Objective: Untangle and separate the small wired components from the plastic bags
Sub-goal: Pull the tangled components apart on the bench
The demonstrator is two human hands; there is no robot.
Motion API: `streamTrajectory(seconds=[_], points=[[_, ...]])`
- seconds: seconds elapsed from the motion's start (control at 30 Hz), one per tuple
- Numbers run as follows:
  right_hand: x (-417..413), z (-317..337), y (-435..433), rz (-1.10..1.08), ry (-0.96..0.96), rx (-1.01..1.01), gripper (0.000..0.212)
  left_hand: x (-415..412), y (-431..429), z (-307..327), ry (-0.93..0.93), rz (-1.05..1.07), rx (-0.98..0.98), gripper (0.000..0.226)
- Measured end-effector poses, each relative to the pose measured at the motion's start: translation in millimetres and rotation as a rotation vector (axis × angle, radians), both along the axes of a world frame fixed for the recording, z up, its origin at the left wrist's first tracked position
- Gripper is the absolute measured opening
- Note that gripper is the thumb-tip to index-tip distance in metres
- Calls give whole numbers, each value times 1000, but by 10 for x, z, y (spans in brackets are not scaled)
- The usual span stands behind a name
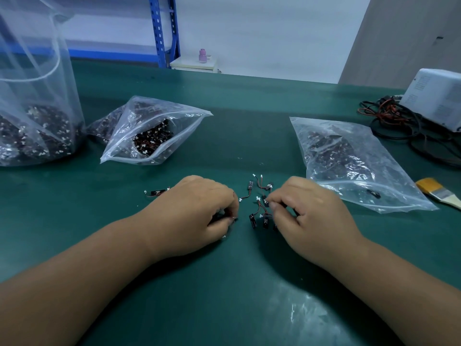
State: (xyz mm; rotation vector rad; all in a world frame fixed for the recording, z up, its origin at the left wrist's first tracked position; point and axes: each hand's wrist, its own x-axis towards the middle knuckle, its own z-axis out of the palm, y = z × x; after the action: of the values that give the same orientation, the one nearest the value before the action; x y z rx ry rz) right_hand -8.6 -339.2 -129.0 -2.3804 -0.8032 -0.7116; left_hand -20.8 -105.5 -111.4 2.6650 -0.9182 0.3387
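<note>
On the green mat (229, 295), the left hand (199, 211) curls round a small wired part (234, 218) while the right hand (309, 211) pinches a wire of the tangled cluster (259, 211) lying between them, in front of the open bag (149, 136). A hard tug could snap thin leads or scatter pieces.

**Soft overhead light, wide-angle bend**

Cool, even light falls from above. The left hand (199, 208) and right hand (311, 211) throw faint shadows on the green table (249, 141), a pale sheen lies by its near edge, and its far edge bows.
</note>
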Motion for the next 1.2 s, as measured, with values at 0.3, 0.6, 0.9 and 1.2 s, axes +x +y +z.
streamTrajectory(seconds=[0.3,0.6,0.9,1.2], points=[[-41,10,79,157,-75,-114,30,-20,-73,-84,145,-25,-476,14],[-25,10,87,159,-55,-30,10,8,-98,-89,155,-29,-552,8],[15,-5,13,181,-77,121,14,56,-25,-147,134,74,-422,20],[47,-30,6,176,20,196,16,63,1,-125,101,106,-320,21]])
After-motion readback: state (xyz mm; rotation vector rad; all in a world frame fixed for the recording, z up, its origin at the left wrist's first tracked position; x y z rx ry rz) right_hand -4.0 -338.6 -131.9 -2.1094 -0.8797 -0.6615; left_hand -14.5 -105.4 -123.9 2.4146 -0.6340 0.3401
